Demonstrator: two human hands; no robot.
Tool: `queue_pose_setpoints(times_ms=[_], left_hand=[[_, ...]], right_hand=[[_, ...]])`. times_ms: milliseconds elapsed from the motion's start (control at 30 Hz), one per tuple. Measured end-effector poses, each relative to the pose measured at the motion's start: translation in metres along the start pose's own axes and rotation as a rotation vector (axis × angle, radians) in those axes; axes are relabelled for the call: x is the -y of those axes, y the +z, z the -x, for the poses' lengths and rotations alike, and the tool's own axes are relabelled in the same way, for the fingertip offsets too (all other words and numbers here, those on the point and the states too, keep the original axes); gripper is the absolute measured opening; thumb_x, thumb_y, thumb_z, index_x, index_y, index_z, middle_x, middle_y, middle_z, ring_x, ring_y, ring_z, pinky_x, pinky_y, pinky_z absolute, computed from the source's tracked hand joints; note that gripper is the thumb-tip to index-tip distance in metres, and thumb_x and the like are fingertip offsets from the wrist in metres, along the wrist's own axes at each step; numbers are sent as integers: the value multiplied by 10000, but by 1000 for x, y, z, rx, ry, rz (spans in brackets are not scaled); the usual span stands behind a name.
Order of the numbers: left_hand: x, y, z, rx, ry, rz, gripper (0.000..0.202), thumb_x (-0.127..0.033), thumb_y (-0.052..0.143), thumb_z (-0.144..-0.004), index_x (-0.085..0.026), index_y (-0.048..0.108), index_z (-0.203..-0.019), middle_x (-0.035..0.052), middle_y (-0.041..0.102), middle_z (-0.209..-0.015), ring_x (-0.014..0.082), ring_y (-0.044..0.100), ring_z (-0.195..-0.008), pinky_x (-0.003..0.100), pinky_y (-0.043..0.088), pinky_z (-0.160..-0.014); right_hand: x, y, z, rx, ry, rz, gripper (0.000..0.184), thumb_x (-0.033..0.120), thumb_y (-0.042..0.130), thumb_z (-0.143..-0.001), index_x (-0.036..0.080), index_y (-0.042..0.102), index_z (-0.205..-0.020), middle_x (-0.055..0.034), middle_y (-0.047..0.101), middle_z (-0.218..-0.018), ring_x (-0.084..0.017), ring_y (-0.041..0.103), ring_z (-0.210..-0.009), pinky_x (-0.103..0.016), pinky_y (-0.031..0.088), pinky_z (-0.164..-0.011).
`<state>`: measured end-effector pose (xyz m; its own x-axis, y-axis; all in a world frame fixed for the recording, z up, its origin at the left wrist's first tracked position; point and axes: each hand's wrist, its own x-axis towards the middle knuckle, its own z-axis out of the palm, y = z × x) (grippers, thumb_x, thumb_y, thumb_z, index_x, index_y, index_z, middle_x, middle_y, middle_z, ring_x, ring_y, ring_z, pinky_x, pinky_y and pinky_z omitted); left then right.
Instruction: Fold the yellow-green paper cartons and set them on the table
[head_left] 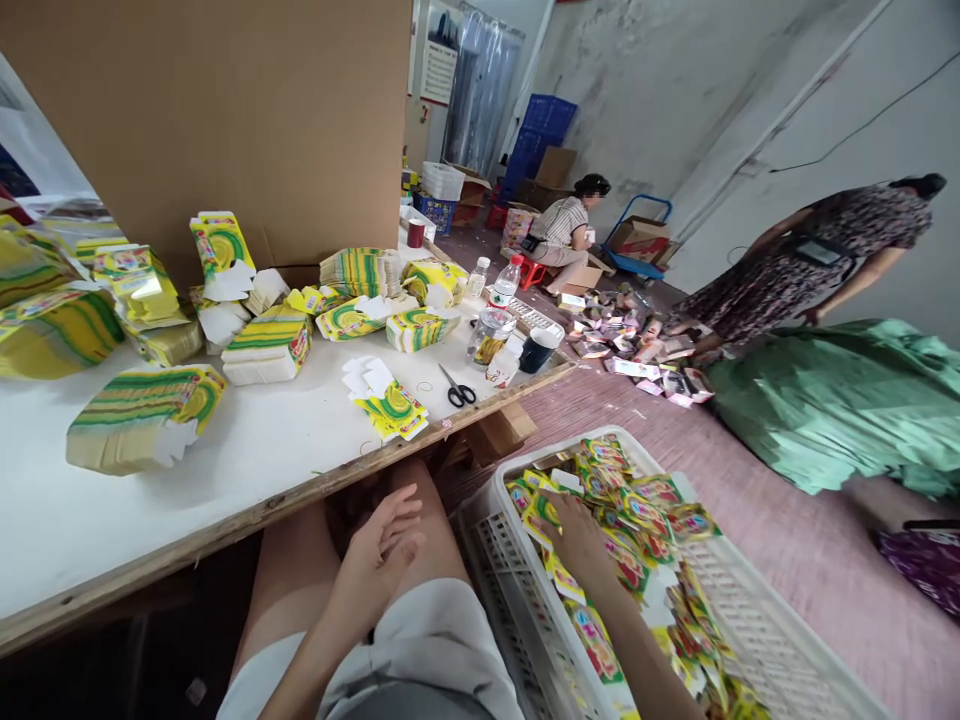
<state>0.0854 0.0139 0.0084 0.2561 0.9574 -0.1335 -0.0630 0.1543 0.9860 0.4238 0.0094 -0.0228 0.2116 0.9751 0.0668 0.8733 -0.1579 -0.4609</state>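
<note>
Loose and unclenched, the left hand [382, 545] lies palm-down on the person's bare thigh, just left of the white crate [499, 575], fingers spread and holding nothing. The right hand [577, 535] is down inside the crate, flat on the heap of yellow and green sachets [637, 510] that fills its near and right side. Its fingertips are sunk among the packets, so I cannot tell from where I stand whether they have closed on one. The crate's left part shows bare lattice. Up and left of the crate runs the white table [247, 470], its wooden edge just beyond the person's knees. On it, nearest the crate, lie a small stack of flat cartons [390, 405] and black scissors [457, 388], with a glass jar [489, 337] and a dark cup [536, 350] at the table's corner. Bigger bundles of the same yellow cartons [142, 415] sit farther left, under a tall cardboard sheet [225, 110]. Beyond the crate, across the pink floor, one person sits low [566, 235] and another bends over [795, 265] scattered packets [637, 350], with a green sack [840, 400] to the crate's right.
</note>
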Motion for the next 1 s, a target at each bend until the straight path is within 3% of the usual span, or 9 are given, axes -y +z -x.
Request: queue_pose_setpoints(times_ms=[200, 333, 500, 567, 633, 767, 833, 933, 1000], left_hand=[[5, 0, 1, -22, -4, -26, 469, -334, 662, -807, -195, 555, -1241, 141, 691, -1128, 258, 677, -1040, 428, 516, -949], [5, 1, 0, -5, 7, -19, 463, -332, 655, -814, -192, 555, -1243, 139, 693, -1120, 256, 674, -1045, 420, 513, -950], [2, 4, 1, -10, 10, -18, 443, -327, 655, -812, -191, 566, -1224, 135, 697, -1112, 256, 673, -1043, 424, 510, -954], [-1, 5, 3, -15, 17, -26, 430, -321, 647, -817, -192, 572, -1220, 132, 696, -1108, 253, 670, -1045, 421, 507, -958], [-5, 5, 4, -18, 26, -43, 423, -314, 637, -821, -188, 573, -1220, 134, 693, -1113, 251, 663, -1057, 420, 502, -967], [-11, -1, 7, -43, 33, -79, 429, -315, 634, -823, -173, 569, -1222, 150, 690, -1125, 260, 654, -1079, 432, 494, -979], [-11, -8, 8, -78, 43, -74, 428, -327, 641, -819, -174, 577, -1213, 151, 694, -1119, 264, 662, -1066, 436, 503, -969], [-8, -22, 7, -162, 59, -44, 421, -347, 664, -805, -181, 599, -1186, 142, 706, -1101, 269, 678, -1036, 435, 523, -940], [-6, -28, 4, -231, 73, -24, 406, -359, 678, -796, -177, 619, -1155, 136, 716, -1078, 271, 682, -1025, 432, 530, -927]], right_hand=[[-23, 0, 18, 76, -106, -18, 357, 219, 541, -733, 218, 703, -1051, -114, 700, -1162, -312, 611, -1124, -489, 456, -981], [-14, -4, 17, 47, -191, -80, 305, 241, 501, -776, 242, 723, -985, -86, 731, -1104, -281, 654, -1069, -443, 508, -933], [52, 8, -12, -144, -201, -129, 306, 282, 404, -923, 238, 702, -977, -109, 720, -1028, -286, 647, -1005, -443, 478, -921], [92, 25, -34, -163, -207, -148, 287, 325, 429, -944, 222, 688, -1013, -89, 716, -980, -246, 659, -912, -374, 504, -854], [135, 45, -58, -164, -220, -150, 268, 380, 504, -927, 215, 681, -1041, -78, 703, -1013, -232, 638, -949, -338, 488, -862], [203, 83, -100, -167, -197, -106, 459, 434, 625, -849, 134, 618, -1197, -161, 630, -1196, -309, 541, -1117, -414, 390, -947], [220, 93, -111, -151, -183, -85, 387, 388, 651, -833, 148, 646, -1135, -160, 647, -1153, -320, 539, -1092, -425, 367, -923], [227, 95, -115, -139, -173, -79, 185, 276, 614, -858, 202, 674, -1016, -101, 682, -1057, -280, 550, -1044, -392, 337, -905], [225, 93, -113, -148, -155, -85, 217, 257, 598, -862, 203, 655, -1064, -98, 674, -1105, -281, 533, -1076, -390, 319, -914]])
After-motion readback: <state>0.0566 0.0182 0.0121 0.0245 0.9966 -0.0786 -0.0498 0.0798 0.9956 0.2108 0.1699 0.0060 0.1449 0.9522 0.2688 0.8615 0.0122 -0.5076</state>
